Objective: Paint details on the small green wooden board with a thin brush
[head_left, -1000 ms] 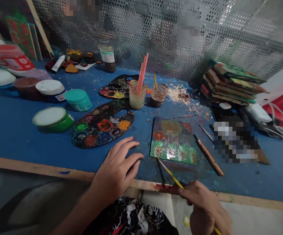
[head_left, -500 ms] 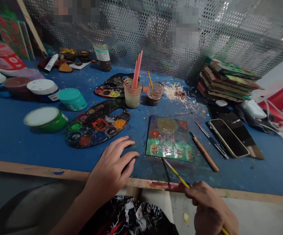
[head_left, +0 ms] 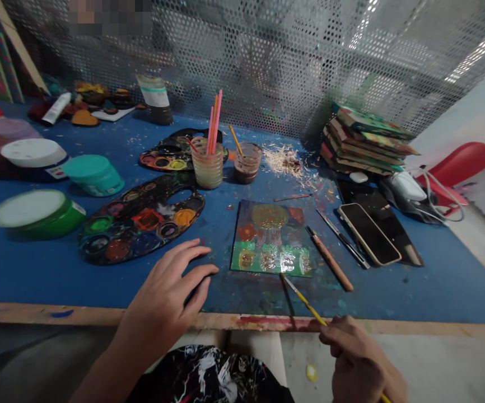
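My right hand [head_left: 358, 355] is closed round a yellow paintbrush [head_left: 307, 304], low at the table's front edge. The brush tip points up and left, by the lower edge of a small painted panel [head_left: 267, 240]; whether it touches cannot be told. Glossy paint on the panel shows a round yellowish-brown shape, orange patches and a green band with several pale ovals. Left of the panel my left hand [head_left: 173, 280] rests on the blue table, fingers spread and holding nothing. A dark paint palette [head_left: 141, 193] with several coloured wells lies just beyond my left fingers.
Jars stand at the left, one green [head_left: 36, 215], one turquoise [head_left: 93, 174]. Behind are a brush-filled cup [head_left: 208, 165] and a cup of brown liquid [head_left: 246, 165]. To the right lie a wooden-handled tool [head_left: 330, 260], a phone [head_left: 368, 232] and stacked panels [head_left: 364, 140].
The view has turned slightly to the right, so the table's things sit further left. The brush tip has shifted rightward along the panel's lower edge. My left hand stays spread on the table.
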Available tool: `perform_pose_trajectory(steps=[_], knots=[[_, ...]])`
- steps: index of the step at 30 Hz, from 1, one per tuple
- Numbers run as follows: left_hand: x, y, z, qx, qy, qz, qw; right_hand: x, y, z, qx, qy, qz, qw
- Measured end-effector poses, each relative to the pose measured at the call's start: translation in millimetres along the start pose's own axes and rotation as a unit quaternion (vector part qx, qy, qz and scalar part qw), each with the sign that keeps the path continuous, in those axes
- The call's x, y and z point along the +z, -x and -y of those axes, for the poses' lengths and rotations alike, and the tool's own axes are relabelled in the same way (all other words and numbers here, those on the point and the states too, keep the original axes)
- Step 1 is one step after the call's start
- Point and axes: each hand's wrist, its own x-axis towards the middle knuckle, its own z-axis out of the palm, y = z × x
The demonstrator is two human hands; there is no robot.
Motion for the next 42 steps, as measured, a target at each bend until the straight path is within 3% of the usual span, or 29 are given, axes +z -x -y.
perform_pose_trajectory(steps=[3, 8, 11, 17, 21, 26, 29, 33, 37, 40, 42], knots=[[2.0, -1.1, 2.0, 0.006, -0.001, -0.001, 1.000, -2.8, -1.0, 6.7, 0.038, -0.014, 0.037, 0.999], [2.8, -3.7, 3.3, 0.019, -0.005, -0.007, 1.000, -10.4, 3.1, 9.3, 0.096, 0.007, 0.002, 0.995], [2.0, -3.9, 3.2, 0.022, -0.003, -0.011, 1.000, -14.7, 6.6, 5.2, 0.080, 0.002, -0.009, 0.997], [2.7, -3.0, 4.4, 0.022, -0.002, -0.017, 1.000, -34.6, 2.6, -11.9, 0.045, 0.003, 0.028, 0.999], [4.3, -4.3, 5.9, 0.031, -0.004, -0.018, 0.999, -49.7, -4.5, -17.3, 0.001, 0.020, -0.010, 1.000], [3.8, -5.9, 4.4, 0.041, -0.016, -0.018, 0.999, -59.1, -5.1, 3.9, 0.090, 0.091, -0.048, 0.991], [2.7, -5.6, 1.3, 0.040, -0.021, -0.021, 0.999, -60.0, -10.4, 21.0, 0.106, 0.102, -0.031, 0.989], [1.3, -3.2, -2.4, 0.028, -0.014, -0.025, 0.999, -51.1, -44.0, 46.8, 0.013, 0.070, 0.028, 0.997], [-0.1, 0.5, -4.2, 0.026, 0.003, -0.035, 0.999, -26.8, -110.8, 79.3, -0.083, 0.062, 0.035, 0.994], [-1.7, 2.8, -6.4, 0.012, 0.022, -0.041, 0.999, 4.2, -161.5, 95.5, -0.120, 0.080, 0.150, 0.978], [-3.0, 3.8, -8.2, 0.001, 0.038, -0.048, 0.998, 27.5, -183.5, 99.5, -0.141, 0.098, 0.193, 0.966]])
